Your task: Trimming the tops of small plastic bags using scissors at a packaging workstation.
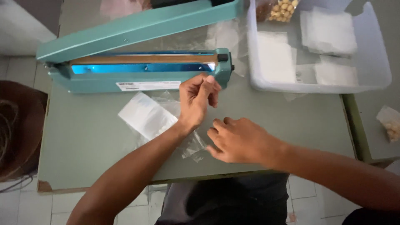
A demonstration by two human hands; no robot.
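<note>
sealer lid (pixel 137 27): its far end at 12 o'clock runs behind the tub and out past the top edge.
clear tub (pixel 321 85): top rim cut off by the frame at 1 o'clock.
bag of round yellow pieces (pixel 281 9): only its lower part shows; the contents are too small to tell.
second bag (pixel 389 121): cut by the right edge at 3 o'clock.
clear film (pixel 193 146): partly hidden under both wrists; its outline is hard to trace.
left hand (pixel 199 98): what the fingertips pinch cannot be told.
right hand (pixel 239 139): palm side hidden.
brown round thing (pixel 18 125): cut by the left edge at 9 o'clock, too dim to identify.
</note>
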